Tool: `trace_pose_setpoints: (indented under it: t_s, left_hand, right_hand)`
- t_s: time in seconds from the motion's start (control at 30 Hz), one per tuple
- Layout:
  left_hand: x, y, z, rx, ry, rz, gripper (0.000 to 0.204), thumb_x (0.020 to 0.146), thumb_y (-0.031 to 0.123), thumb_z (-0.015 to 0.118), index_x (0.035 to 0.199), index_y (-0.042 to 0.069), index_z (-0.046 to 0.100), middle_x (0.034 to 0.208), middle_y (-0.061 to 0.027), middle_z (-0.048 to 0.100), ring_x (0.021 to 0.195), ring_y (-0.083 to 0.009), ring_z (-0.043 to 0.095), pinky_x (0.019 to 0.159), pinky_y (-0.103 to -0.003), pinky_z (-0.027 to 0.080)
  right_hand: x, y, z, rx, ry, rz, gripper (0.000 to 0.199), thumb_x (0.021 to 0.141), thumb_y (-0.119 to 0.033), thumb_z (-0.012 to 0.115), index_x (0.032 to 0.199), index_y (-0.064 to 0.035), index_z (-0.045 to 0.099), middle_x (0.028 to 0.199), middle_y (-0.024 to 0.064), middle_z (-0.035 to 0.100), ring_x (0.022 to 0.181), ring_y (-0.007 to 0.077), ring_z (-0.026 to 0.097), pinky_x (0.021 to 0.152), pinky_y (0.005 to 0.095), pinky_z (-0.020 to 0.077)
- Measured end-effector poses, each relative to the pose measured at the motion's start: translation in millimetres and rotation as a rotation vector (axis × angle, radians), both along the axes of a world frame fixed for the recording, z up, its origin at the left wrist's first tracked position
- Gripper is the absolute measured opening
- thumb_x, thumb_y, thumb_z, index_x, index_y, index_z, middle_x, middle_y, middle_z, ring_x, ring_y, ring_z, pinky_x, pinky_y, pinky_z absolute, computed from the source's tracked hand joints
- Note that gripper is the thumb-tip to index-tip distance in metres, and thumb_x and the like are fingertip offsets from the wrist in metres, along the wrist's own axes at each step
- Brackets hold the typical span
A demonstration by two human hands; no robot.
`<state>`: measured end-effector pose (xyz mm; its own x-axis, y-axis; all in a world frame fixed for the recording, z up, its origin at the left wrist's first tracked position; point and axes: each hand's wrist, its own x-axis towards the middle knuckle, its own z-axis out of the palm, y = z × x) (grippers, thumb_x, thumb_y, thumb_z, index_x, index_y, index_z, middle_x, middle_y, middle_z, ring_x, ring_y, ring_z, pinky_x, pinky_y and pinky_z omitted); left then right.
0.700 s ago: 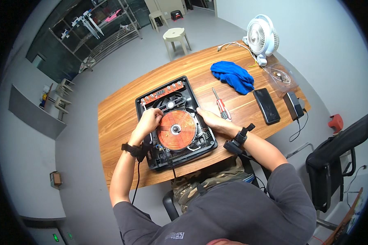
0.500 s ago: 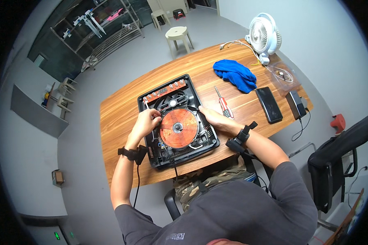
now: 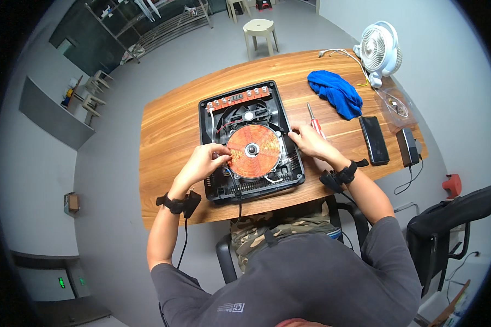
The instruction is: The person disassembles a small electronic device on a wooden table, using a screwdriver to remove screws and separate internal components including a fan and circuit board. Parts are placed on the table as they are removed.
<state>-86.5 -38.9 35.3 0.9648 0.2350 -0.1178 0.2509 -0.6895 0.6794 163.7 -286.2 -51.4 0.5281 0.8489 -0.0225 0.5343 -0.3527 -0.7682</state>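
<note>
Two hands work at an opened cooker (image 3: 256,119) on the desk (image 3: 169,131): the left hand (image 3: 204,162), fingers bunched, meets the coil's (image 3: 259,161) left edge; the half-curled right hand (image 3: 311,143) touches the cooker's side, seemingly steadying it, as careful handling requires; whether either grips, I cannot tell. Beyond lie a screwdriver (image 3: 315,125), blue cloth (image 3: 337,95), fan (image 3: 377,49), then a stool (image 3: 259,26).

An open black rectangular housing (image 3: 279,103) lies on the table (image 3: 169,125), its round copper-coloured coil (image 3: 254,163) exposed.
</note>
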Motion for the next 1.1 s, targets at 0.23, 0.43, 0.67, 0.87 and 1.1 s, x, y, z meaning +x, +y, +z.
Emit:
trace_pose_setpoints:
  t_s: [0.23, 0.43, 0.67, 0.87, 1.1]
  left_hand:
    - [-15, -8, -8, -0.004, -0.106, -0.091, 0.017, 0.094, 0.016, 0.073, 0.101, 0.001, 0.075, 0.093, -0.0089, 0.065, 0.078, -0.0179, 0.064, 0.072, -0.032, 0.053]
    - [-44, -27, -3, 0.074, -0.202, -0.047, 0.014, 0.091, 0.014, 0.076, 0.098, 0.003, 0.072, 0.098, -0.0068, 0.060, 0.076, -0.0171, 0.060, 0.070, -0.032, 0.051]
    - [-57, -12, -21, -0.064, -0.111, 0.099, 0.014, 0.087, 0.015, 0.078, 0.093, 0.004, 0.073, 0.095, -0.0060, 0.060, 0.077, -0.0140, 0.059, 0.069, -0.030, 0.050]
    - [-63, -8, -37, 0.006, -0.185, 0.121, 0.019, 0.086, 0.022, 0.078, 0.093, 0.004, 0.074, 0.094, -0.0072, 0.059, 0.079, -0.0183, 0.060, 0.071, -0.034, 0.051]
    - [-56, -18, -37, 0.101, -0.296, 0.101, 0.018, 0.087, 0.022, 0.074, 0.094, 0.005, 0.075, 0.094, -0.0135, 0.061, 0.085, -0.0301, 0.062, 0.075, -0.041, 0.051]
  right_hand:
    - [1, -21, 37, 0.036, 0.190, -0.208, 0.029, 0.098, -0.021, 0.063, 0.109, 0.0057, 0.067, 0.083, 0.0165, 0.071, 0.075, 0.0277, 0.072, 0.066, 0.0383, 0.0568]
    - [23, -58, 25, -0.041, -0.367, -0.337, 0.041, 0.094, -0.035, 0.070, 0.106, 0.0022, 0.058, 0.100, 0.0234, 0.063, 0.094, 0.0396, 0.065, 0.082, 0.0492, 0.0513]
    - [24, -64, 10, -0.142, -0.332, -0.292, 0.057, 0.091, -0.046, 0.071, 0.111, 0.0040, 0.053, 0.103, 0.0281, 0.064, 0.097, 0.0453, 0.065, 0.084, 0.0509, 0.0510]
    - [4, -57, 26, -0.258, -0.199, -0.247, 0.056, 0.090, -0.046, 0.070, 0.111, 0.0054, 0.060, 0.100, 0.0319, 0.069, 0.099, 0.0451, 0.068, 0.086, 0.0486, 0.0528]
    - [29, -70, 12, -0.158, -0.292, -0.331, 0.040, 0.094, -0.031, 0.060, 0.113, 0.0043, 0.063, 0.096, 0.0308, 0.069, 0.093, 0.0433, 0.070, 0.082, 0.0480, 0.0527]
